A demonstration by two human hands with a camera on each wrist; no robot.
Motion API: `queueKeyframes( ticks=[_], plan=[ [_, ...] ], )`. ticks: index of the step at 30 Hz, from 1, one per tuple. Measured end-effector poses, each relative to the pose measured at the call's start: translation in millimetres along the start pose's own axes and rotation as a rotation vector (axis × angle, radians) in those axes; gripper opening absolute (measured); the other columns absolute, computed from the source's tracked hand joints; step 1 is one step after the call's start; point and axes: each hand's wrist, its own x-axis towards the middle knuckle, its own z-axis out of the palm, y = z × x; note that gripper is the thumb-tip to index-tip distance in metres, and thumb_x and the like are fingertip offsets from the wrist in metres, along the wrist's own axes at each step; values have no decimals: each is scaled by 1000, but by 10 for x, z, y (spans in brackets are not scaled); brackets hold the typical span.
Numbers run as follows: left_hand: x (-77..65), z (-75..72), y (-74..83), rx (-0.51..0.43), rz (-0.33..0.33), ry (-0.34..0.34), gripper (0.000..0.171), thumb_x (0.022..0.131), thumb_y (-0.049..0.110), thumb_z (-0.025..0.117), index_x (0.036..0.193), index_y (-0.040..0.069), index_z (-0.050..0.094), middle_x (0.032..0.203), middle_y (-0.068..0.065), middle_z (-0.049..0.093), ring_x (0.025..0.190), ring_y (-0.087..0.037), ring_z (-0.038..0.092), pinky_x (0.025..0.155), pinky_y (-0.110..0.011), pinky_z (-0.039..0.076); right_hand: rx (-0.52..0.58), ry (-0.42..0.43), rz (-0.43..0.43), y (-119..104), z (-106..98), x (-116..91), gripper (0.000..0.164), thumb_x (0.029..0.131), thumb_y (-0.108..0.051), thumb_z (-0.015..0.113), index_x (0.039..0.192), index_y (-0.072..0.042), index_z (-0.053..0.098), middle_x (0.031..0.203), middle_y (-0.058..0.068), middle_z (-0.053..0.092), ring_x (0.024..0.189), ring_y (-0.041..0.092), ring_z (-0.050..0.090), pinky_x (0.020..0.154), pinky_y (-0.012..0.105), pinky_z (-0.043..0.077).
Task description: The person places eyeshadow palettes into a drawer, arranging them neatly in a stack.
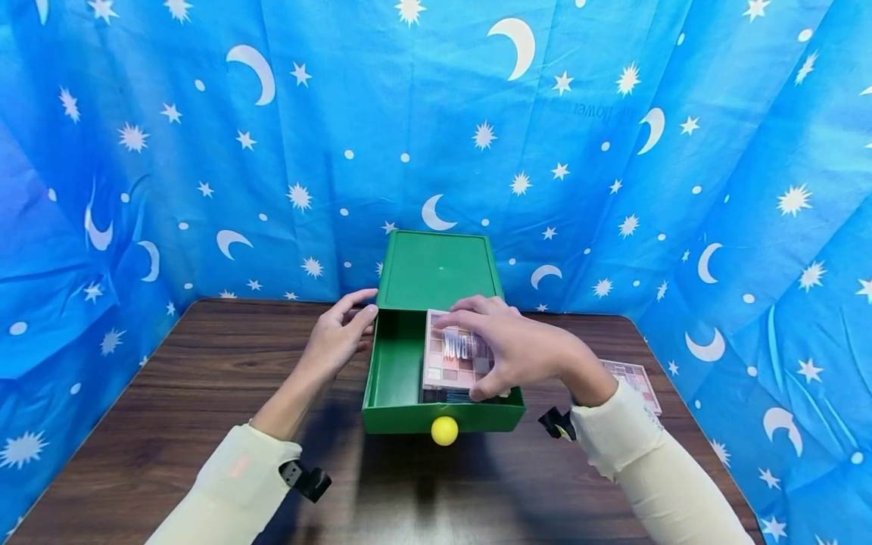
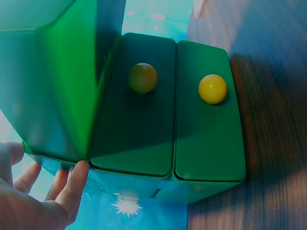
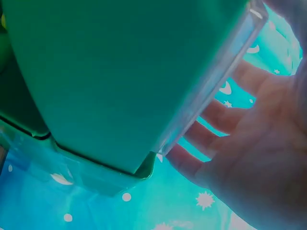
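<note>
A green chest of small drawers (image 1: 439,269) stands on the table with its top drawer (image 1: 443,416) pulled out. My right hand (image 1: 518,344) grips a pale pink makeup palette (image 1: 446,362) by its edges, at the right side of the drawer. In the right wrist view the palette's clear edge (image 3: 211,91) shows above the drawer wall, fingers along it. Under the palette a dark item with blue lines (image 1: 458,395) partly shows. My left hand (image 1: 328,341) touches the chest's left side near the drawer opening; its fingers (image 2: 72,187) are spread along the edge.
A second palette (image 1: 633,382) lies on the table's right side, partly behind my right forearm. Yellow ball knobs stick out from the top drawer (image 1: 445,431) and the two lower drawers (image 2: 143,78). A blue star-and-moon curtain (image 1: 381,113) hangs behind the brown table (image 1: 225,378).
</note>
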Motion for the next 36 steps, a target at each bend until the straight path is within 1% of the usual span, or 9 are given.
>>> queueKeyframes(
  ticks=[3,6,8,12,15,22,28,32,36],
  plan=[
    [17,4,-19,6,-1,-1,49,107,42,50,153,25,47,136,-19,57,116,-30,64,92,-38,61,6,4,30,21,-13,-34,83,81,-32,82,154,-23,44,161,7,34,143,30,32,113,59,39],
    [21,11,-22,1,-3,-5,49,107,42,51,153,25,47,136,-19,57,117,-32,63,93,-39,60,8,42,77,62,-35,-108,78,85,-34,80,154,-23,44,163,8,32,148,32,29,114,62,39],
    [16,12,-15,-3,-6,-6,49,107,42,51,153,25,47,137,-19,56,118,-33,63,93,-39,60,4,80,94,112,-46,-163,74,88,-34,78,153,-21,45,163,9,34,146,33,32,109,60,45],
    [5,6,6,-2,-8,-3,49,107,42,51,153,25,47,138,-19,56,118,-32,63,93,-38,60,16,157,157,286,-43,-273,69,90,-32,75,151,-15,48,159,11,40,143,35,35,109,60,45],
    [5,6,9,3,-8,-3,49,107,42,50,153,25,47,137,-19,56,117,-32,63,93,-38,60,34,205,248,476,-18,-350,66,92,-29,73,150,-11,49,157,15,42,144,39,35,113,64,40],
    [12,12,5,3,-10,-5,49,107,42,50,153,25,47,137,-20,56,116,-31,64,93,-38,61,10,285,472,937,97,-520,59,96,-26,68,145,1,51,150,31,45,139,53,37,110,71,37],
    [-4,2,17,-2,-13,-8,50,107,41,50,154,25,46,137,-20,56,117,-32,64,93,-38,61,-15,284,649,1364,235,-677,63,97,-29,66,145,7,47,146,39,43,134,59,36,107,74,34],
    [-7,-1,17,-7,-14,-6,49,107,42,51,153,25,46,137,-20,56,117,-32,64,93,-37,61,-12,245,751,1612,346,-793,69,98,-33,64,146,10,43,143,41,43,132,61,35,105,74,31],
    [-3,0,8,-17,-13,-9,49,107,41,51,153,25,47,137,-20,56,117,-32,64,93,-38,61,14,207,869,1788,449,-901,73,97,-36,64,148,11,38,144,46,36,127,67,34,102,76,34]
  ],
)
